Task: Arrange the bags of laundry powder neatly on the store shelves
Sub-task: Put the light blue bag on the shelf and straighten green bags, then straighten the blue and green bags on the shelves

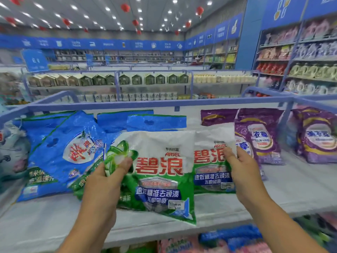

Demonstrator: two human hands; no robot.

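I see a green-and-white Ariel bag lying tilted at the near middle of the white shelf, overlapping a second Ariel bag just to its right. My left hand pinches the front bag's left edge; my right hand grips the right edge of the second one. Blue bags lie to the left, purple bags to the right, touching the second bag.
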